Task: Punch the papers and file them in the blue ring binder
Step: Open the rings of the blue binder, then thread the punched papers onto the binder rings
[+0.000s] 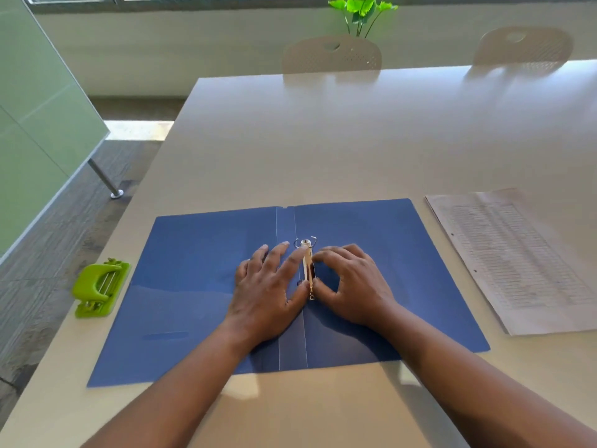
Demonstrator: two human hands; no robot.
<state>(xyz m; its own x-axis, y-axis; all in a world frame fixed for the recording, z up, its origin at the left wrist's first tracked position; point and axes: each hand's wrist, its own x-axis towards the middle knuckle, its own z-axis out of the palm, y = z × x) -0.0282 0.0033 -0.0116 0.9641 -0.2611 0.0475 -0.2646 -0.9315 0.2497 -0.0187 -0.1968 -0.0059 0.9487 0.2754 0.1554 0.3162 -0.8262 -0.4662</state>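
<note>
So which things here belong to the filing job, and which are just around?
Job: blue ring binder, ring mechanism, papers, green hole punch.
Around: two chairs, plant, green partition.

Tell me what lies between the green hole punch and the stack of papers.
In the head view, the open blue ring binder lies between the hole punch and papers, with both hands at its ring mechanism.

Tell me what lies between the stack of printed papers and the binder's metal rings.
Both hands do: the left hand and right hand rest on the metal ring mechanism in the open blue ring binder. The stack of printed papers lies to the right of it, with only bare table between them.
</note>
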